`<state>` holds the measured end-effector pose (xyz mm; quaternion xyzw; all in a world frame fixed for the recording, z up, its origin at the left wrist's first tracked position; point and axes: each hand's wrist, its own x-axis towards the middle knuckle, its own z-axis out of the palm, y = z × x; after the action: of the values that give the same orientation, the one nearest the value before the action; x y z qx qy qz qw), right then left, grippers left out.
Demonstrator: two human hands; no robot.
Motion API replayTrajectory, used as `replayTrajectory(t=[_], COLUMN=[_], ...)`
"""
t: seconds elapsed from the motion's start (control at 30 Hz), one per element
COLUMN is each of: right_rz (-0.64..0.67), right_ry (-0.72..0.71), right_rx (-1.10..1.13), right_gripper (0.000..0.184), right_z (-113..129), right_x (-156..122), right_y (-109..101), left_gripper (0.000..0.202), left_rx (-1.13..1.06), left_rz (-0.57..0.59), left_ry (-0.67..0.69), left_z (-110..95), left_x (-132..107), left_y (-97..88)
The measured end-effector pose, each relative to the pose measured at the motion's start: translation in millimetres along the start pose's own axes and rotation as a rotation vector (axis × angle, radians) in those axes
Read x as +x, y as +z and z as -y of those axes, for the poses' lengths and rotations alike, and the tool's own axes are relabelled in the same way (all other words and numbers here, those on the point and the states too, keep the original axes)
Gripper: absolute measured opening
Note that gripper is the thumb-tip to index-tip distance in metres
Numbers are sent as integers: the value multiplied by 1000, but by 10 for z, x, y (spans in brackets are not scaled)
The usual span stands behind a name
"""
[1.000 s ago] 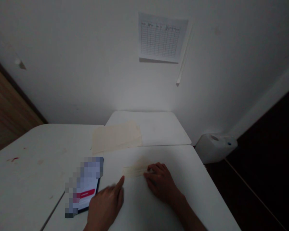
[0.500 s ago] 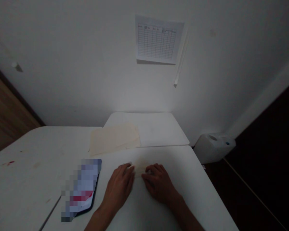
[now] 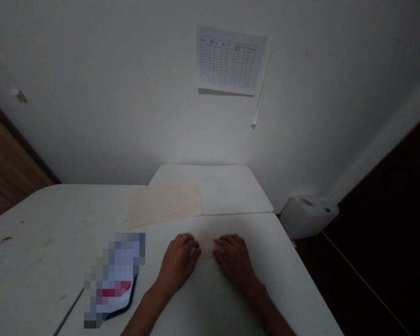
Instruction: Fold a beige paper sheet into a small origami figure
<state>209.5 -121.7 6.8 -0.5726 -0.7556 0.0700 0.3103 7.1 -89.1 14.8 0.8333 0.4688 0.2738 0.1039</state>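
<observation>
A small cream paper piece [image 3: 206, 246] lies on the white table [image 3: 231, 303] between my two hands. My left hand [image 3: 178, 263] rests on its left end, fingers curled and pressing down. My right hand [image 3: 234, 260] covers its right end the same way, fingertips bent onto the paper. Only the middle strip of the paper shows between the fingers.
A stack of cream sheets [image 3: 164, 203] lies farther back on the table. A phone or tablet [image 3: 114, 277] sits to the left of my hands. A second white table [image 3: 227, 186] stands against the wall, under a printed chart [image 3: 227, 60]. A white canister [image 3: 310, 214] stands on the floor at right.
My left hand moved up and right from the tablet's side onto the paper's left end. The right hand stayed on the paper. The paper looks shorter between the hands.
</observation>
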Motion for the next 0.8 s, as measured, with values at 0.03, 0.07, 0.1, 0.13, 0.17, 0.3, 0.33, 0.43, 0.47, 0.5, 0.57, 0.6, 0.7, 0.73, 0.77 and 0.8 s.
replayTrajectory(t=[0.03, 0.07, 0.1, 0.13, 0.17, 0.3, 0.33, 0.43, 0.47, 0.5, 0.57, 0.6, 0.7, 0.73, 0.77, 0.8], right_rz=[-4, -8, -12, -15, -18, -29, -30, -37, -41, -45, -60, -70, -85, -86, -88, -88], right_ry=[11, 20, 24, 25, 25, 33, 37, 41, 42, 41, 42, 46, 62, 65, 66, 65], right_rx=[6, 12, 19, 25, 30, 50, 53, 56, 62, 71, 94, 103, 111, 111, 109, 106], right_gripper=[25, 26, 28, 29, 30, 30, 30, 30, 31, 31, 30, 30, 27, 27, 28, 28], right_z=[-2, -3, -4, -6, -8, -24, -27, -33, -33, -34, -33, -32, -25, -23, -21, -20], right_x=[2, 5, 7, 9, 10, 10, 10, 11, 12, 13, 17, 20, 26, 26, 26, 24], right_y=[-1, -3, -7, -9, -11, -3, -1, -2, -5, -8, -15, -19, -29, -32, -34, -34], left_gripper=[15, 15, 15, 18, 21, 17, 14, 8, 7, 6, 7, 7, 7, 7, 8, 8], left_rx=[-7, -10, -10, -7, -3, 0, -3, -14, -16, -16, -12, -9, 11, 20, 28, 35], left_rz=[0, 0, 1, 5, 11, 55, 64, 84, 89, 92, 94, 94, 96, 97, 98, 98], left_ry=[-7, -13, -17, -19, -22, -38, -42, -42, -40, -41, -45, -46, -53, -54, -53, -51], left_z=[-4, -6, -5, -3, 0, 11, 12, 7, 4, 2, -4, -6, -12, -14, -15, -14], left_x=[8, 14, 17, 18, 18, 23, 27, 42, 47, 50, 54, 55, 51, 49, 46, 42], left_y=[-4, -6, -6, -4, -3, -11, -19, -46, -54, -59, -61, -58, -38, -31, -24, -17])
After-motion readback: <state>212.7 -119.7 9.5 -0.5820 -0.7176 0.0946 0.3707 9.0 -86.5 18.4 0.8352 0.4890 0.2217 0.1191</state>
